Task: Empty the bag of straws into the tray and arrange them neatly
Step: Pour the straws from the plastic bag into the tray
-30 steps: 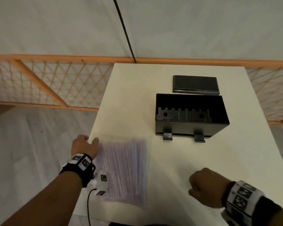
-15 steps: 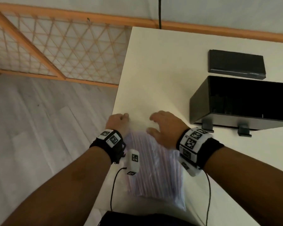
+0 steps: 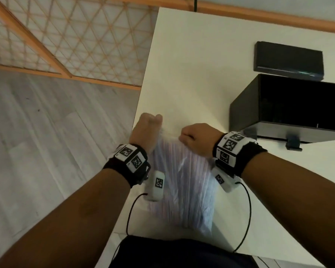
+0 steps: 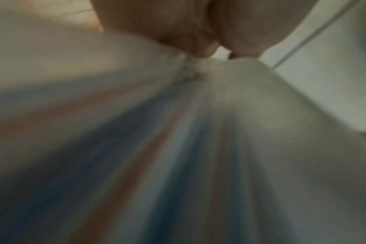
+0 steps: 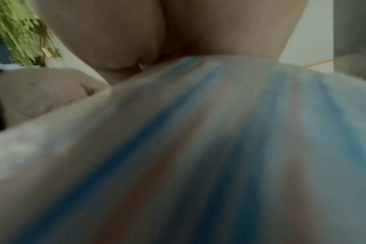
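A clear plastic bag of striped straws (image 3: 184,182) lies lengthwise at the near left corner of the white table (image 3: 191,64). My left hand (image 3: 148,130) pinches the bag's far left top edge. My right hand (image 3: 196,138) grips the top edge beside it, fingers curled. The wrist views show the bag (image 4: 198,148) (image 5: 198,148) close up and blurred, with blue and reddish stripes, and the left hand (image 4: 215,51) pinching crumpled plastic. The black tray (image 3: 290,111), an open box, stands to the right of my hands, apart from them.
A flat black lid (image 3: 288,60) lies behind the tray near the table's far edge. The table's left edge runs just beside my left hand, with grey floor (image 3: 46,132) below. A wooden lattice fence (image 3: 75,39) stands beyond. Thin black cables (image 3: 246,215) hang from my wrists.
My right hand came across from the right and closed on the bag's top edge beside my left hand. The bag's top has lifted and crumpled. My head has tilted down and left.
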Action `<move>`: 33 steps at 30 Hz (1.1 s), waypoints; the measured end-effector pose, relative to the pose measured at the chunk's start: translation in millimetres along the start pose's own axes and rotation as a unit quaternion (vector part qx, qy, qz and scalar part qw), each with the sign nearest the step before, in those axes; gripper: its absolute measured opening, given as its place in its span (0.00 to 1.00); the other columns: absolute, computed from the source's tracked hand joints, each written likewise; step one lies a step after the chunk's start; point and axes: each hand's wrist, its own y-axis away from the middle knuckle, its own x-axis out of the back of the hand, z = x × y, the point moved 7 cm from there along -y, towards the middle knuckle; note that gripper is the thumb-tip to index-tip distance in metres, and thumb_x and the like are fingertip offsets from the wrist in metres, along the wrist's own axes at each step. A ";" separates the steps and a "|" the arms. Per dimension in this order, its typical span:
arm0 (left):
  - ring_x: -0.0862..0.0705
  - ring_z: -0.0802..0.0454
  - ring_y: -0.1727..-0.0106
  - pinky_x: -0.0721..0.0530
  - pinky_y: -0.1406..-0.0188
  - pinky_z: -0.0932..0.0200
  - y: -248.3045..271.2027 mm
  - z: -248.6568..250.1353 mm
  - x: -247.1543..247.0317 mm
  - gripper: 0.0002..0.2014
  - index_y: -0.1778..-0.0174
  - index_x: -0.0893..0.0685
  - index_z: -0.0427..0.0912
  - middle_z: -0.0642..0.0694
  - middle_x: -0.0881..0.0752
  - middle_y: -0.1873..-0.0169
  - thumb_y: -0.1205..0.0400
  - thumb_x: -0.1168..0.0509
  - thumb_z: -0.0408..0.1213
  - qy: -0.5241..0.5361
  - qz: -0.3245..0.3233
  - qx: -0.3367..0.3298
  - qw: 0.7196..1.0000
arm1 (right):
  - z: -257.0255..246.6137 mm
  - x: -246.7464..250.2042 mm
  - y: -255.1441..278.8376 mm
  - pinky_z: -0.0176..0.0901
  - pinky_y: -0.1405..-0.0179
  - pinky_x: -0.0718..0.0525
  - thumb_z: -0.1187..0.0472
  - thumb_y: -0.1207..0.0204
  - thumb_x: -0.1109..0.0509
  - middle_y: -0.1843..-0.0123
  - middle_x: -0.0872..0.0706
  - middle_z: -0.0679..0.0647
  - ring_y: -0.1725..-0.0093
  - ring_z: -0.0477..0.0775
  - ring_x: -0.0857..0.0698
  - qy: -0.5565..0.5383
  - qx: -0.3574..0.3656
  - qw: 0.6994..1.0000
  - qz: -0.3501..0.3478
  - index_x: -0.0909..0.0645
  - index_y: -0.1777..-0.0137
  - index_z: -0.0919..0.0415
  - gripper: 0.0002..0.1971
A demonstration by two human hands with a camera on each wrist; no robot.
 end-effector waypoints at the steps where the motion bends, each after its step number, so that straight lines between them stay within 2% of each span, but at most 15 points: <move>1: 0.20 0.48 0.61 0.24 0.60 0.50 2.3 7.4 -10.3 0.31 0.50 0.23 0.34 0.37 0.20 0.61 0.22 0.39 0.65 0.009 -0.057 -0.023 0.998 | -3.2 5.0 2.0 0.42 0.59 0.33 0.54 0.14 0.42 0.64 0.23 0.49 0.59 0.53 0.23 -0.001 0.001 1.000 0.018 0.22 0.58 0.60 0.14; 2: 0.16 0.48 0.57 0.19 0.57 0.48 6.9 15.5 -18.3 0.36 0.42 0.21 0.38 0.39 0.15 0.56 0.27 0.36 0.69 -0.001 -0.115 -0.041 0.993 | -5.8 10.3 4.0 0.42 0.59 0.32 0.55 0.14 0.42 0.63 0.21 0.50 0.58 0.54 0.22 -0.004 0.002 0.999 0.032 0.22 0.57 0.61 0.13; 3: 0.13 0.48 0.54 0.16 0.53 0.47 10.5 21.4 -23.9 0.36 0.40 0.18 0.41 0.41 0.12 0.54 0.29 0.33 0.69 -0.025 -0.158 -0.064 0.985 | -7.9 14.5 6.1 0.42 0.59 0.32 0.57 0.15 0.41 0.62 0.21 0.50 0.58 0.55 0.22 -0.005 0.007 0.999 0.040 0.23 0.57 0.60 0.11; 5: 0.16 0.54 0.65 0.18 0.60 0.53 13.6 33.0 -23.9 0.25 0.54 0.11 0.42 0.45 0.12 0.67 0.27 0.29 0.63 -0.051 -0.192 -0.111 0.974 | -11.2 21.7 12.8 0.42 0.60 0.32 0.58 0.16 0.41 0.65 0.23 0.49 0.59 0.56 0.22 -0.005 0.018 0.999 0.051 0.25 0.59 0.57 0.10; 7: 0.25 0.63 0.77 0.26 0.71 0.65 14.5 44.3 -18.8 0.14 0.66 0.12 0.46 0.56 0.20 0.79 0.20 0.27 0.50 -0.070 -0.202 -0.127 0.969 | -12.7 29.8 24.5 0.43 0.62 0.30 0.55 0.15 0.41 0.68 0.23 0.47 0.62 0.55 0.21 -0.013 0.024 0.997 0.070 0.25 0.60 0.56 0.13; 9: 0.24 0.67 0.78 0.30 0.74 0.74 16.2 56.5 -13.6 0.12 0.68 0.14 0.49 0.61 0.20 0.81 0.17 0.28 0.42 -0.108 -0.190 -0.164 0.962 | -10.8 41.3 43.9 0.44 0.61 0.26 0.52 0.15 0.40 0.69 0.23 0.45 0.64 0.51 0.22 -0.012 0.025 0.996 0.086 0.26 0.62 0.51 0.12; 12: 0.20 0.68 0.70 0.27 0.69 0.75 20.5 73.9 -5.4 0.10 0.63 0.12 0.42 0.57 0.15 0.72 0.16 0.28 0.40 -0.104 -0.138 -0.222 0.960 | 8.4 70.4 84.7 0.45 0.57 0.20 0.50 0.18 0.37 0.70 0.23 0.43 0.62 0.51 0.21 0.030 -0.020 0.995 0.096 0.27 0.65 0.47 0.12; 15: 0.17 0.60 0.64 0.23 0.62 0.67 26.6 93.0 -8.2 0.10 0.60 0.12 0.38 0.49 0.12 0.65 0.16 0.29 0.39 -0.082 -0.096 -0.250 0.960 | 33.7 100.1 131.3 0.43 0.59 0.21 0.50 0.19 0.34 0.71 0.18 0.45 0.64 0.50 0.18 0.028 -0.073 0.989 0.126 0.21 0.68 0.52 0.15; 19: 0.16 0.52 0.63 0.22 0.61 0.61 44.9 130.4 -17.4 0.12 0.60 0.12 0.37 0.44 0.12 0.64 0.17 0.29 0.42 -0.062 -0.050 -0.291 0.953 | 54.1 113.0 172.4 0.37 0.67 0.12 0.55 0.20 0.32 0.75 0.13 0.49 0.74 0.47 0.12 -0.134 -0.115 0.968 0.178 0.15 0.65 0.59 0.14; 23: 0.19 0.59 0.67 0.23 0.63 0.65 78.6 167.6 -25.5 0.11 0.62 0.13 0.41 0.50 0.15 0.69 0.21 0.29 0.45 0.008 -0.006 -0.349 0.937 | 75.5 107.5 188.2 0.68 0.66 0.10 0.59 0.17 0.36 0.66 0.12 0.63 0.70 0.59 0.10 -0.361 -0.145 0.902 0.189 0.22 0.57 0.66 0.11; 25: 0.18 0.56 0.63 0.20 0.59 0.64 86.6 166.8 -24.6 0.10 0.57 0.15 0.44 0.51 0.16 0.66 0.23 0.28 0.47 0.161 0.027 -0.310 0.936 | 79.3 103.1 192.5 0.72 0.68 0.11 0.56 0.16 0.38 0.62 0.19 0.63 0.70 0.62 0.12 -0.425 -0.151 0.872 0.191 0.24 0.59 0.58 0.11; 28: 0.18 0.44 0.56 0.20 0.55 0.50 79.2 125.9 -21.3 0.18 0.52 0.16 0.47 0.47 0.16 0.63 0.22 0.35 0.59 0.391 0.127 -0.080 0.908 | 78.6 93.2 194.6 0.61 0.72 0.11 0.52 0.13 0.42 0.52 0.22 0.65 0.61 0.73 0.11 -0.495 -0.156 0.838 0.167 0.27 0.57 0.55 0.12; 29: 0.17 0.43 0.57 0.20 0.56 0.51 78.8 105.6 -23.1 0.21 0.53 0.16 0.46 0.46 0.16 0.64 0.17 0.39 0.61 0.404 0.158 0.006 0.901 | 78.0 90.3 193.9 0.59 0.73 0.12 0.51 0.13 0.43 0.49 0.21 0.66 0.60 0.72 0.11 -0.512 -0.157 0.829 0.158 0.27 0.56 0.56 0.13; 30: 0.17 0.43 0.60 0.21 0.59 0.53 82.2 89.5 -24.8 0.24 0.57 0.17 0.45 0.45 0.16 0.65 0.14 0.44 0.62 0.358 0.175 0.075 0.914 | 76.8 88.0 191.9 0.58 0.73 0.12 0.51 0.12 0.43 0.45 0.19 0.66 0.60 0.70 0.11 -0.523 -0.154 0.825 0.150 0.25 0.55 0.55 0.13; 33: 0.22 0.45 0.67 0.24 0.63 0.56 88.9 53.4 -40.9 0.33 0.52 0.14 0.44 0.41 0.13 0.61 0.13 0.54 0.68 0.180 0.108 0.152 0.966 | 73.3 83.2 185.2 0.59 0.70 0.12 0.49 0.13 0.43 0.37 0.19 0.60 0.56 0.66 0.09 -0.520 -0.144 0.831 0.132 0.24 0.53 0.49 0.10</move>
